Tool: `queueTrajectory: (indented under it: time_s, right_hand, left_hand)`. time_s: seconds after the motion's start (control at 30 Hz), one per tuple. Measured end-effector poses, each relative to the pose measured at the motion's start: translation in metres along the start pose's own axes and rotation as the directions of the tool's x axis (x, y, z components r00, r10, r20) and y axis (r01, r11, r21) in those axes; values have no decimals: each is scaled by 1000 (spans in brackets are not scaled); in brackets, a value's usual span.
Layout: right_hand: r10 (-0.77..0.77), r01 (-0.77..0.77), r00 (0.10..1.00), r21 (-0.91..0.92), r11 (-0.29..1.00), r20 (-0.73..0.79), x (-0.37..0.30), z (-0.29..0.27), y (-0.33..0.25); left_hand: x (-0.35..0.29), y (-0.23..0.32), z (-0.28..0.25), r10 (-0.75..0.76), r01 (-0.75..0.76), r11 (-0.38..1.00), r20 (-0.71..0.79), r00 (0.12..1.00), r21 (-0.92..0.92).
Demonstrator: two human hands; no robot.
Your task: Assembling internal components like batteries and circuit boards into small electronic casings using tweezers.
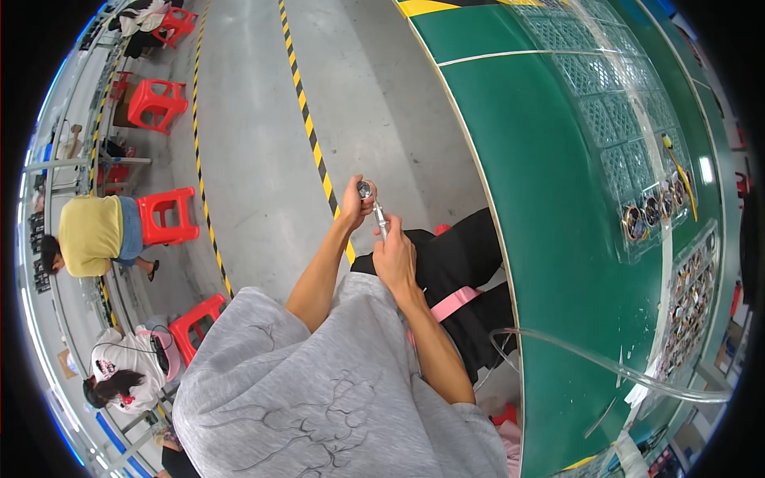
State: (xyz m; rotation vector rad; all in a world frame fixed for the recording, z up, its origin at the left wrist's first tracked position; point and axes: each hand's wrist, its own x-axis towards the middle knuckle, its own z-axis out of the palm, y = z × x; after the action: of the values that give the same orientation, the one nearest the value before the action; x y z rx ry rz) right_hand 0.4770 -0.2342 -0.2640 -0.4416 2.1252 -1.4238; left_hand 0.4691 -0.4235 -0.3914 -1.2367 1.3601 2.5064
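My left hand [355, 206], fingers closed, holds up a small round watch head [365, 190] with a shiny rim and dark face. Just below and to its right, my right hand [395, 255] is wrapped round a slim silver tool [382, 224]. The tool's upper end points at the watch head; whether the two touch, I cannot tell. Both hands are over the floor and my lap, left of the green table [534, 175]. The exact kind of tool is too small to make out.
Clear plastic trays [613, 103] lie on the table, several round watch parts [652, 210] at their near end. A fuller tray [692, 287] stands beside them. A clear hose [598, 360] crosses the table edge. Red stools [167, 215] and seated people [89, 235] are at the left.
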Motion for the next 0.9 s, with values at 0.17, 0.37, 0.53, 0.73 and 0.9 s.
queueTrajectory:
  time_s: [0.17, 0.37, 0.53, 0.73, 0.9]
  right_hand:
    - [102, -101, 994, 16, 995, -33, -28, -26, -6]
    - [56, -61, 998, 454, 889, 24, -196, -175, -90]
    - [386, 2, 848, 730, 683, -363, -368, -223, -87]
    - [577, 235, 502, 743, 626, -645, -430, -212, -82]
    - [570, 220, 327, 647, 730, -754, -447, -222, -68]
  left_hand:
    - [3, -29, 6, 243, -234, 967, -102, 965, 98]
    - [33, -36, -35, -178, 181, 983, -88, 980, 25]
    - [41, -58, 3, -220, 231, 955, -75, 973, 186]
    - [46, -72, 22, -344, 320, 885, 10, 939, 338]
    - [7, -21, 63, -422, 251, 802, 216, 880, 543]
